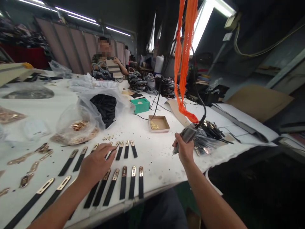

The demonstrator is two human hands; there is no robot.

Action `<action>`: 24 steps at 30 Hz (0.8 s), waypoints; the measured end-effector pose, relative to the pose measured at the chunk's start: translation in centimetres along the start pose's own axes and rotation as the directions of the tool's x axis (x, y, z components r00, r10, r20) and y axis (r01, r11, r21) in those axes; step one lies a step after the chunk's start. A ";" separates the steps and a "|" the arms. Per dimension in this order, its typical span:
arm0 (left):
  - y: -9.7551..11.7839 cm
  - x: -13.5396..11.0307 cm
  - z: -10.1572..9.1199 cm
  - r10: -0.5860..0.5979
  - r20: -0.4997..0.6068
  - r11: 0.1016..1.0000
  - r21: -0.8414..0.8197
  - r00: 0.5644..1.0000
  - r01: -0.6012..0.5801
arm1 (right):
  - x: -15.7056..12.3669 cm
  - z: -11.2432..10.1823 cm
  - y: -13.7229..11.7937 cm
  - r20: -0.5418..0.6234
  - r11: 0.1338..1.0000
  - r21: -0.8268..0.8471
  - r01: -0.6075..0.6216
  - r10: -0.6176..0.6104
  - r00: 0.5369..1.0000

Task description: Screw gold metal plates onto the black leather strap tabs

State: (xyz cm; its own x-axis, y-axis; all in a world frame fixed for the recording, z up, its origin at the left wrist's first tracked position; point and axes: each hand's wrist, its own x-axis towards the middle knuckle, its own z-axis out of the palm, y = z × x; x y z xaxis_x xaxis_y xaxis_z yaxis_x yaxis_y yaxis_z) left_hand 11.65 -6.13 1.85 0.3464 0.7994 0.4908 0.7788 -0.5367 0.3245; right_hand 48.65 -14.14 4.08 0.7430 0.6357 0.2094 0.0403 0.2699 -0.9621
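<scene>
My right hand [185, 147] is wrapped around a grey electric screwdriver [189, 133], its bit tilted down just above the white table. Orange elastic bands [184, 63] and a black cable run up from the tool. My left hand [96, 162] reaches over the rows of black straps, fingers stretched out beside a strap with a gold metal end plate [117, 143]. Whether the fingertips press on that strap is hard to tell. Nearer me lies another row of black straps [123, 183] with gold slotted plates. My left forearm hides some of them.
A shallow cardboard box [164, 129] holds small gold pieces, and a green box [140, 105] stands behind it. Plastic bags [71, 125] with gold parts lie left, near a bag of black straps [105, 106]. Across the table sits another person [121, 65] holding a bag panel.
</scene>
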 end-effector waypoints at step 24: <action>9.9 -9.5 -0.1 0.013 0.031 0.925 -0.381 0.999 0.000 | -9.7 6.3 -6.3 0.245 0.933 0.342 -0.108 0.022 0.969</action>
State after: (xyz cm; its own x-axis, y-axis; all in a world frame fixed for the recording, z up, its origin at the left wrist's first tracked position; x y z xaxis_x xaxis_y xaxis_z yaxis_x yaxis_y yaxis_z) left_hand 16.02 -19.00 0.46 0.3726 0.8006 0.4692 0.5213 -0.5989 0.6079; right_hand 36.96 -17.47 9.22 0.5570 0.7995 0.2248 -0.2713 0.4310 -0.8606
